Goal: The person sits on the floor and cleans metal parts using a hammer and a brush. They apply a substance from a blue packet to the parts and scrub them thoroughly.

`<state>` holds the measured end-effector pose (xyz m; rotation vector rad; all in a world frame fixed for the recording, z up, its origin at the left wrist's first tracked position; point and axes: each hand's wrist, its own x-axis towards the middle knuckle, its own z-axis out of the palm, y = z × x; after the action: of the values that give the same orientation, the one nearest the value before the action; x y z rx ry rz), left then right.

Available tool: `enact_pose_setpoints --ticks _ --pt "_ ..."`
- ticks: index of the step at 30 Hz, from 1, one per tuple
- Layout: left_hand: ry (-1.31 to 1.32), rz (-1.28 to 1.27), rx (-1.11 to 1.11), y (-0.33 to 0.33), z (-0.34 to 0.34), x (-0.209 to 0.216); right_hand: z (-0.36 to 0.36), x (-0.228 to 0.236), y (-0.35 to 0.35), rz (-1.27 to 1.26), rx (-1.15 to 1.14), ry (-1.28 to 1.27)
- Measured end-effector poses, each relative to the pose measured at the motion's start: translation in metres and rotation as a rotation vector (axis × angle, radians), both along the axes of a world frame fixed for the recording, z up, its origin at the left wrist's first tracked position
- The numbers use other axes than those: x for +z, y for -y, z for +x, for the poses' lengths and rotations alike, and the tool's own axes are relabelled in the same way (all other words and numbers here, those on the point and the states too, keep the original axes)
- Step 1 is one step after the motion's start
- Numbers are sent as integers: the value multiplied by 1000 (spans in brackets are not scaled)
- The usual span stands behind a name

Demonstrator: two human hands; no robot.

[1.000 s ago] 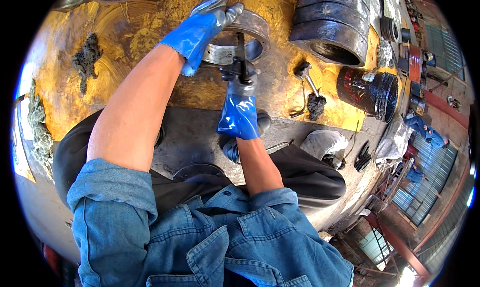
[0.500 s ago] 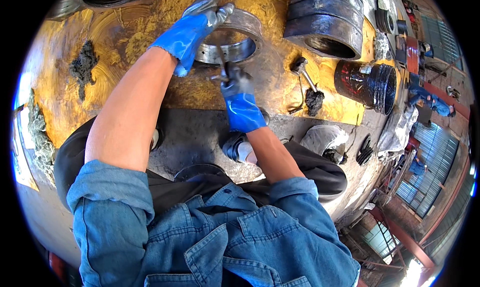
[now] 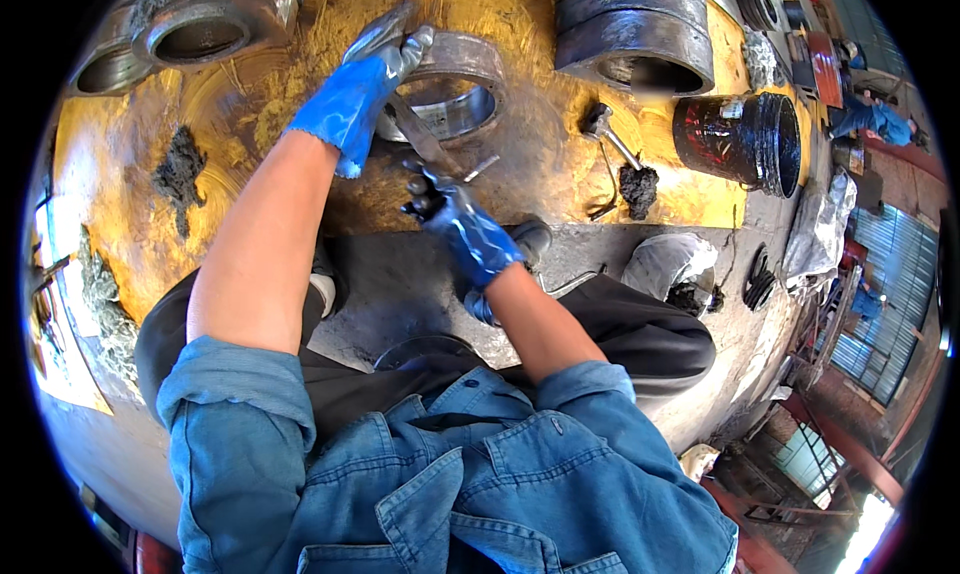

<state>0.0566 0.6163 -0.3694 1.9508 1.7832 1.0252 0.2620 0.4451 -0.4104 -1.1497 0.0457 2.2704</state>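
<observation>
A thick metal ring [image 3: 472, 58] with holes in its wall stands on the stained yellow work surface [image 3: 300, 94]. My left hand [image 3: 382, 54], in a blue and grey glove, is closed over the ring's left rim. My right hand [image 3: 455, 214], also gloved and smeared black, is wrapped around a flat metal scraper [image 3: 424, 140]. The scraper's blade points up and left toward the ring's near left wall; the glove covers its grip. A short metal bar [image 3: 482, 168] juts out beside the fingers. Whether the blade touches the ring, I cannot tell.
Large metal cylinders [image 3: 635, 34] stand at the back right, more rings [image 3: 205, 39] at the back left. On the right are a hammer [image 3: 615, 134], a clump of black grease [image 3: 638, 189] and a black-smeared bucket [image 3: 735, 139]. Another dark clump [image 3: 180, 174] lies left.
My right hand has moved down and left, and the scraper has swung from inside the ring toward its left side. My left hand stays on the rim. The whole view has shifted slightly.
</observation>
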Motion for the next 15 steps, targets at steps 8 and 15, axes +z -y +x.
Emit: enact_pose_setpoints --ticks 8,15 --pt "-31 64 9 16 2 14 160 138 -2 398 554 -64" --pt "-154 101 37 63 19 22 244 331 -20 510 777 728"
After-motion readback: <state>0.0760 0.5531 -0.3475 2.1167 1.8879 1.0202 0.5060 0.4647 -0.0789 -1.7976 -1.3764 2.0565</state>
